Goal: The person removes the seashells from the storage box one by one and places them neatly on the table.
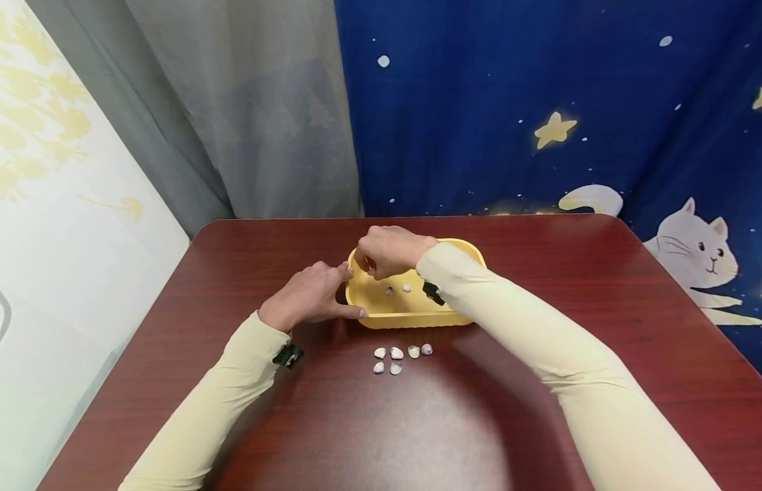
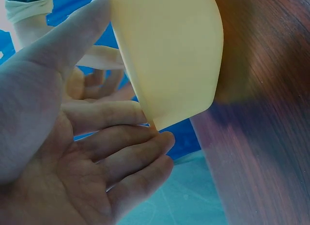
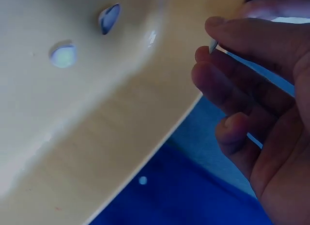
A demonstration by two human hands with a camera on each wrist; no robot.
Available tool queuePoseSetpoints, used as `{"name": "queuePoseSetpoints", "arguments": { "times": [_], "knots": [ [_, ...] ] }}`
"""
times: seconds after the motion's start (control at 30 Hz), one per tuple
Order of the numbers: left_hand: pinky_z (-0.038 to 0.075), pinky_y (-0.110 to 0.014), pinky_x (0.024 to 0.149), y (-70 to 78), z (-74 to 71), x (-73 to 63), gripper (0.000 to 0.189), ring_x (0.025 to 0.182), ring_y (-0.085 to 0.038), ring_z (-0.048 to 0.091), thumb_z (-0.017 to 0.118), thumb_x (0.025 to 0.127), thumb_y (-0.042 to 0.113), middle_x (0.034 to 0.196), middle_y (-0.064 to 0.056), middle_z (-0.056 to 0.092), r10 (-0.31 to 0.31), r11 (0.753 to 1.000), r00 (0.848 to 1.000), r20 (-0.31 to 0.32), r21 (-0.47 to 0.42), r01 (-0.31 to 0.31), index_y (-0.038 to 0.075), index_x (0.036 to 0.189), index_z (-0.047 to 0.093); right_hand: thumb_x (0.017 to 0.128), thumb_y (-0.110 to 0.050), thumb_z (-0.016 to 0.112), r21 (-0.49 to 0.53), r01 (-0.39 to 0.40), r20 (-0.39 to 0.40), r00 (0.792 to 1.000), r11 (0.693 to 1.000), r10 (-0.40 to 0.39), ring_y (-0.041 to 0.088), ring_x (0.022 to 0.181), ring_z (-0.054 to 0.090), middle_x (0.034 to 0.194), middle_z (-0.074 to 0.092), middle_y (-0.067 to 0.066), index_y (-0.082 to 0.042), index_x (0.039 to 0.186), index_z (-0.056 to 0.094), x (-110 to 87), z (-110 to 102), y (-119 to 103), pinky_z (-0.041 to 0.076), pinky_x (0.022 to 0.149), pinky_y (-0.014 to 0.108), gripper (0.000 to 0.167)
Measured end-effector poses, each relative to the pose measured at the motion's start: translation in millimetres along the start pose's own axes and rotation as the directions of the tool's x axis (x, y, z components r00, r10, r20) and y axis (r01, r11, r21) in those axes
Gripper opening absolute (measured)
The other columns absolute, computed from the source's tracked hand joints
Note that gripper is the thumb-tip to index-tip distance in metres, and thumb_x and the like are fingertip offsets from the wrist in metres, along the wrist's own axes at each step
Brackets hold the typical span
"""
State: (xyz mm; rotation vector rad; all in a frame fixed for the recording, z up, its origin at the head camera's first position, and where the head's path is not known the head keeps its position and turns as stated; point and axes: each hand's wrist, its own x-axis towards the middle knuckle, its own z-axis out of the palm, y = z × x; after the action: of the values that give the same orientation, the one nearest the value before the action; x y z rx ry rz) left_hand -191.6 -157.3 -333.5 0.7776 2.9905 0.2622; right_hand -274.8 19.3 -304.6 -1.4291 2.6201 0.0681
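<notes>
A yellow plastic bin [image 1: 417,320] stands on the table, with two small seashells on its floor: a pale shell [image 3: 63,55] and a darker purplish shell [image 3: 110,18]. Over the bin's left part, my right hand [image 1: 389,249] pinches another small seashell [image 3: 213,45] between thumb and fingertip; only its thin edge shows. At the bin's left end is my left hand [image 1: 312,294], thumb and fingers spread and touching the rim. In front of the bin lie several whitish and purplish seashells [image 1: 396,353], arranged in two short rows.
The dark red-brown wooden table [image 1: 331,423] reaches back to a grey curtain [image 1: 264,123] and a blue star-patterned curtain [image 1: 466,109]. A white patterned surface [image 1: 61,218] stands along the left side. My right forearm crosses above the bin's right part.
</notes>
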Motion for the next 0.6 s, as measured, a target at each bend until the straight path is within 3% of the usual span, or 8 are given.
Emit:
{"name": "queuePoseSetpoints", "arguments": {
  "times": [0.27,0.6],
  "knots": [
    [0.037,-0.029,0.051,0.4,-0.3,-1.3,0.054,0.057,-0.016,0.045,0.081,0.075,0.057,0.062,-0.001,0.051,0.018,1.0,0.999,-0.029,-0.01,-0.019,0.01,0.095,0.062,0.084,-0.016,0.075,-0.017,0.029,-0.032,0.999,0.999,-0.03,0.014,0.079,0.063,0.086,0.071,-0.003,-0.018,0.09,0.075,-20.1,-10.6,-14.2,0.054,0.07,0.031,0.006],
    [0.042,-0.032,0.054,-0.4,0.1,-1.5,0.057,0.06,-0.018,0.051,0.081,0.075,0.057,0.065,-0.002,0.056,0.016,1.0,1.0,-0.021,-0.006,-0.016,0.008,0.099,0.065,0.081,-0.013,0.073,-0.024,0.083,-0.09,0.992,0.996,-0.085,0.013,0.074,0.061,0.079,0.07,-0.006,-0.02,0.079,0.07,-45.5,-11.3,-23.6,0.053,0.067,0.033,0.008]
  ]
}}
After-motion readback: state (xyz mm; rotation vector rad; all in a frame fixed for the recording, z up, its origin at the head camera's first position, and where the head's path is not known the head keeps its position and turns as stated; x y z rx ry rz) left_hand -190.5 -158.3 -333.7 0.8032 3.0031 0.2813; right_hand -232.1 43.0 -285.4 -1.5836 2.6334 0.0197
